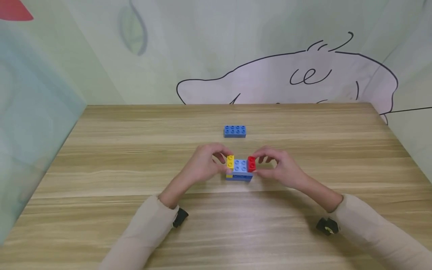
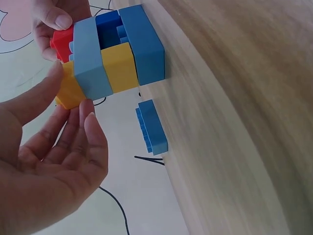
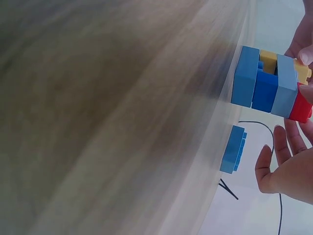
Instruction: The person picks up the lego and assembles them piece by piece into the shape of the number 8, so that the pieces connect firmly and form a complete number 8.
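Note:
A small stack of toy building bricks stands on the table in front of both hands. Its base is a blue brick (image 1: 239, 179); above that sit a yellow brick (image 2: 120, 68) at the left and a dark blue brick (image 3: 264, 90) at the right, with a gap between. Across them lies a light blue brick (image 1: 240, 165), studs up. My left hand (image 1: 204, 163) pinches an upper yellow brick (image 1: 230, 164) on its left end between thumb and fingers. At the opposite end, my right hand (image 1: 283, 168) pinches a red brick (image 1: 251, 164).
Behind the stack, a loose blue brick (image 1: 235, 131) with studs up lies on the wood-grain table (image 1: 135, 150). A wall (image 1: 216, 48) with a line drawing rises at the table's far edge. Black wrist devices show at both sleeves.

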A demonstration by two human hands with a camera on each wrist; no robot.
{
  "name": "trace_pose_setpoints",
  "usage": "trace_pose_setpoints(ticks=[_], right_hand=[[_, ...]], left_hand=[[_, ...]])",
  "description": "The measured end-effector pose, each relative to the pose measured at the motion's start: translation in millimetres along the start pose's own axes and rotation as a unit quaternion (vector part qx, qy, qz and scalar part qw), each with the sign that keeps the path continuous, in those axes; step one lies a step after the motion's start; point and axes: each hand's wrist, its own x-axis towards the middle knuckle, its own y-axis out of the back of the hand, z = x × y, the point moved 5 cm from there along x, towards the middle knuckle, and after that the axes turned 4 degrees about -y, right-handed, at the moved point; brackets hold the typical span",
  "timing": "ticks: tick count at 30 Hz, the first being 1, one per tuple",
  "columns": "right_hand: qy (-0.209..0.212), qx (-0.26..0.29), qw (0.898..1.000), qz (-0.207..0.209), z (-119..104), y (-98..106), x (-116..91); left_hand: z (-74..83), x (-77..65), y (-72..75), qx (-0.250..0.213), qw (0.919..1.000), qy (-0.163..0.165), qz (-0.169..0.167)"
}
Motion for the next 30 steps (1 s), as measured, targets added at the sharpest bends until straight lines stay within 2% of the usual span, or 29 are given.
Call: trace_pose_setpoints(ticks=[6, 12, 14, 20, 24, 30], right_hand=[[-0.008, -0.004, 1.0, -0.017, 2, 0, 1], [-0.035, 0.06, 0.992, -0.108, 11, 10, 14], [-0.051, 0.052, 0.99, -0.122, 18, 15, 22], [-0.102, -0.032, 0.99, -0.096, 41, 24, 49], [-0.133, -0.047, 0.985, -0.095, 47, 22, 62], [-0.126, -0.079, 0.984, -0.098, 48, 14, 81]], left_hand=[[-3.6, -0.2, -1.5, -0.008, 0.9999, 0.014, 0.005], [-4.8, 0.8, -1.3, -0.011, 0.9996, 0.027, 0.002], [-5.0, 1.1, -1.2, -0.011, 0.9996, 0.028, 0.001], [-6.7, 1.1, -1.2, -0.01, 0.9995, 0.028, -0.001], [-6.7, 1.2, -1.0, -0.013, 0.9995, 0.03, -0.003], [-6.2, 1.4, -0.6, -0.014, 0.9992, 0.037, -0.007]])
